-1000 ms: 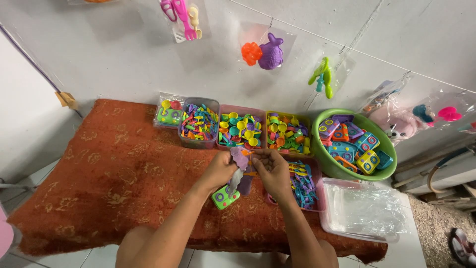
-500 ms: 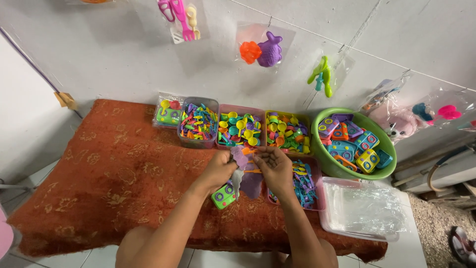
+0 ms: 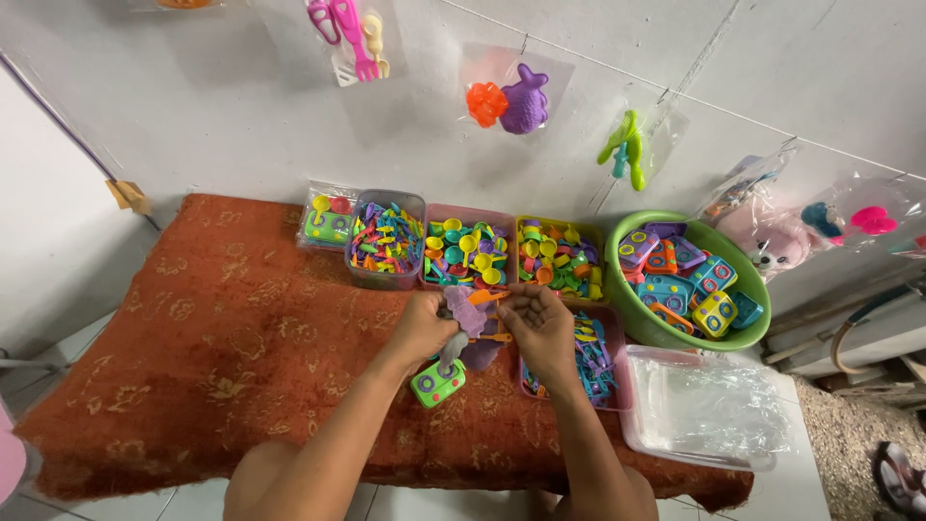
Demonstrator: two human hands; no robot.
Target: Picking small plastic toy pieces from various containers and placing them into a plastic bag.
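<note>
Fingers of the left hand (image 3: 422,326) and right hand (image 3: 537,323) pinch a small bag (image 3: 465,311) of purple and orange toys above a green toy camera (image 3: 437,383); a pink bin (image 3: 617,371) sits just right.

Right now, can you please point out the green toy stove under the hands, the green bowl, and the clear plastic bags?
green toy stove (image 3: 437,383), head view, on its top face.
green bowl (image 3: 750,332), head view, on its right rim.
clear plastic bags (image 3: 709,410), head view, on the middle of the stack.
</note>
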